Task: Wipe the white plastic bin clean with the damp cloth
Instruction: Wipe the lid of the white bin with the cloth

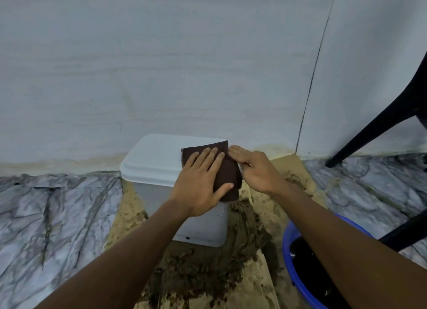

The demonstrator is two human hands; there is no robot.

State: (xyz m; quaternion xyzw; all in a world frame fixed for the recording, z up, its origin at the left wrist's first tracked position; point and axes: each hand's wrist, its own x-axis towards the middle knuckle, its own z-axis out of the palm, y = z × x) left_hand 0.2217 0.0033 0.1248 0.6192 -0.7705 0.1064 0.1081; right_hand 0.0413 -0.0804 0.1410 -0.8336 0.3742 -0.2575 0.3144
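A white plastic bin [152, 163] with its lid on stands on the floor against the wall. A dark brown cloth [227, 170] lies over the right part of the lid and hangs down the near right corner. My left hand [203, 181] presses flat on the cloth with straight fingers. My right hand [254, 167] rests at the bin's right edge, fingers flat along the cloth's right side; the thumb seems tucked at the cloth's edge. Small dark specks mark the bin's front wall.
The bin stands on a brown cardboard sheet [288, 167] smeared with wet mud [208, 262]. A blue basin [298, 274] with dark water sits at the lower right. Black chair legs [369, 133] stand to the right. The floor [57, 211] is marble-patterned.
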